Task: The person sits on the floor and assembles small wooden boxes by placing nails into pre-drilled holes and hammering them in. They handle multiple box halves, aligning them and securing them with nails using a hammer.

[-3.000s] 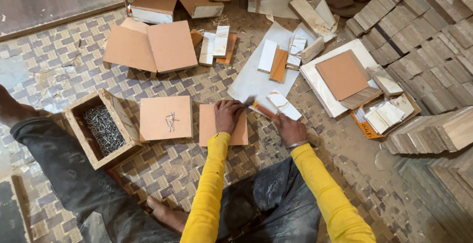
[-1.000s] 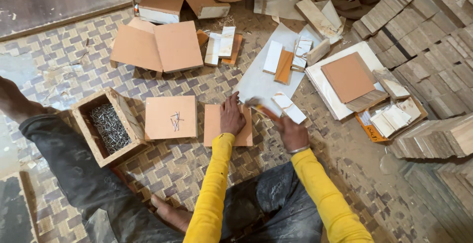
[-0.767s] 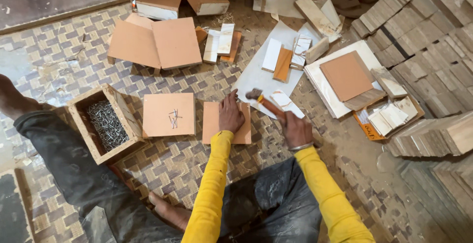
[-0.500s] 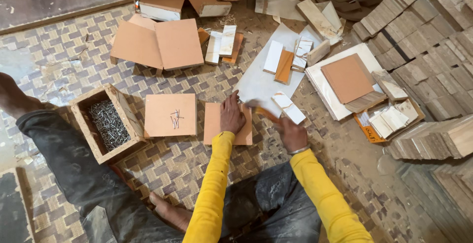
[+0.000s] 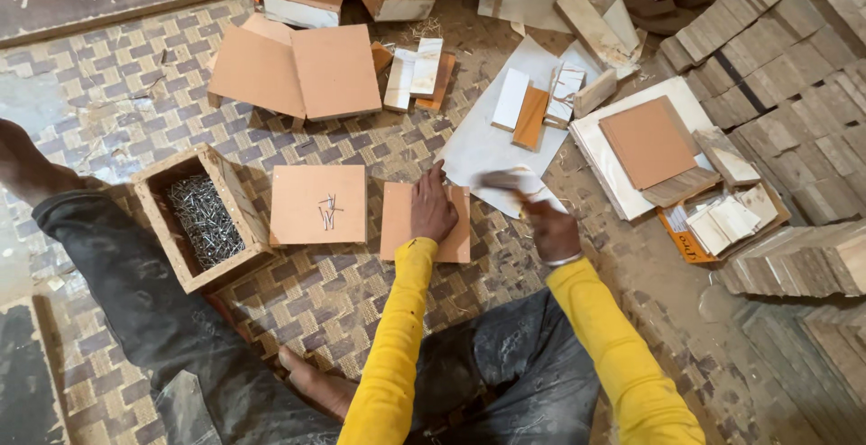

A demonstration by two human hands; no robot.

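My left hand (image 5: pixel 433 208) lies flat on a small orange-brown board piece (image 5: pixel 398 220) on the woven mat, fingers pointing away from me. My right hand (image 5: pixel 552 229) grips a hammer (image 5: pixel 503 183) whose blurred head hangs just right of the left hand's fingertips. Left of that piece lies a square orange-brown board (image 5: pixel 302 203) with a few loose nails (image 5: pixel 327 212) on it. Further left stands a wooden box (image 5: pixel 150 197) full of nails.
More orange boards (image 5: pixel 298 69) lie at the back. White sheets (image 5: pixel 483 138) with small wood strips, a white board carrying an orange square (image 5: pixel 648 143), and stacked wooden blocks (image 5: pixel 785 57) fill the right. My legs fold beneath me on the mat.
The hammer in my right hand has swung up and down beside the small piece and is blurred in motion now. My left hand has stayed pressed on the piece.
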